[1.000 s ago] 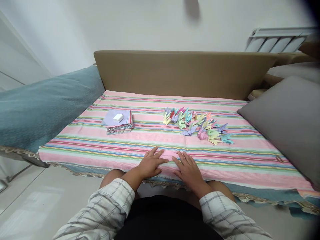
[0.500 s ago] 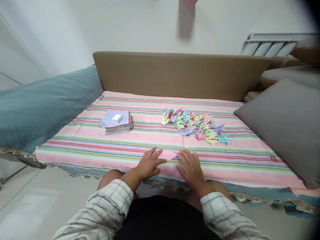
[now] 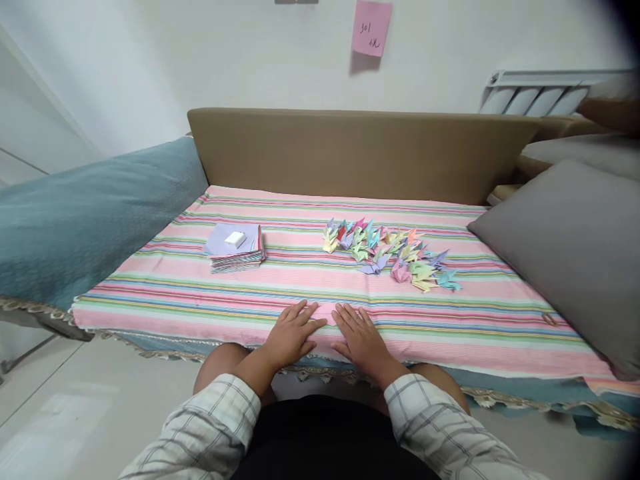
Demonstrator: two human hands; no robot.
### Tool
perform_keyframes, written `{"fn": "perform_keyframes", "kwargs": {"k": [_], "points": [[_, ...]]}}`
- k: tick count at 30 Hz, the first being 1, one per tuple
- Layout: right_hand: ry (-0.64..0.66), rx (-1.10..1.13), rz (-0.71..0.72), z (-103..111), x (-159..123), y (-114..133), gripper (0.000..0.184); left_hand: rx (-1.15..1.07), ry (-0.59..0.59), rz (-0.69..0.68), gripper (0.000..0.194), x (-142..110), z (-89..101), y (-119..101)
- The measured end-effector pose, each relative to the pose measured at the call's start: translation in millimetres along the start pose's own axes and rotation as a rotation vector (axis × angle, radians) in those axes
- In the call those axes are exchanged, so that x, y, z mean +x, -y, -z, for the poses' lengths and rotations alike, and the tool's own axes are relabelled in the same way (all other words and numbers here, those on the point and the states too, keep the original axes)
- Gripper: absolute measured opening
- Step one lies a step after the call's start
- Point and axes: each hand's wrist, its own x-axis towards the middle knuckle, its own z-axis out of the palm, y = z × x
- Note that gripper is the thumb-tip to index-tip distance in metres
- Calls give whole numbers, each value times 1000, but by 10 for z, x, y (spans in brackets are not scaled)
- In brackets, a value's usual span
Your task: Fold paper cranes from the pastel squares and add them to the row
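A piece of pink folded paper (image 3: 325, 312) lies on the striped cloth (image 3: 165, 293) at the front of the seat, mostly covered by my fingers. My left hand (image 3: 291, 335) rests flat on its left part, fingers spread. Pressed flat over the right part is my right hand (image 3: 361, 339), its fingers stretched out. Beyond the hands, to the right, stands a cluster of folded paper cranes (image 3: 373, 239) in many colours. To the left is a stack of square paper sheets (image 3: 239, 259) with a small white block (image 3: 235, 239) on top.
A grey cushion (image 3: 565, 253) leans at the right, with a small brown loop-shaped thing (image 3: 549, 319) near it. The brown backrest (image 3: 360, 157) runs behind, and a blue-green covered armrest (image 3: 100, 207) is at the left. A pink note (image 3: 371, 28) hangs on the wall.
My right hand slid right along the pink paper, then came back left and now lies close to the left hand, covering more of it. The view has tilted up, showing the wall note.
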Motion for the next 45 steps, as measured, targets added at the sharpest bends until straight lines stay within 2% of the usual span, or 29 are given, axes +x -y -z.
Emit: {"fn": "perform_keyframes", "kwargs": {"k": [8,10,12,14,17,20,24,30,35,41,45], "points": [[-6,21,-22,16,16,13,59,-13,-38,112,61,-193,70,71],[-5,26,-26,18,22,15,56,-61,-56,155,50,-160,140,37],[-5,29,-35,17,27,20,53,-125,-113,202,30,-61,212,-27],[-5,25,-53,11,30,26,50,-172,-160,123,22,82,244,-95],[-7,26,-70,6,36,29,46,-236,-145,-48,18,285,166,-140],[-17,75,-72,23,53,8,42,-251,-187,-40,17,377,-12,-98],[-63,233,-113,72,109,-59,34,-294,-270,-37,21,355,-176,-30],[-83,454,-194,90,188,-138,18,-313,-323,-24,17,334,-176,-45],[-104,492,-227,88,183,-127,15,-314,-362,-30,14,358,-172,-58],[-115,522,-245,95,183,-119,14,-298,-467,-70,12,370,-227,-48],[-118,535,-244,92,180,-124,15,-286,-468,-60,13,370,-236,-55]]}}
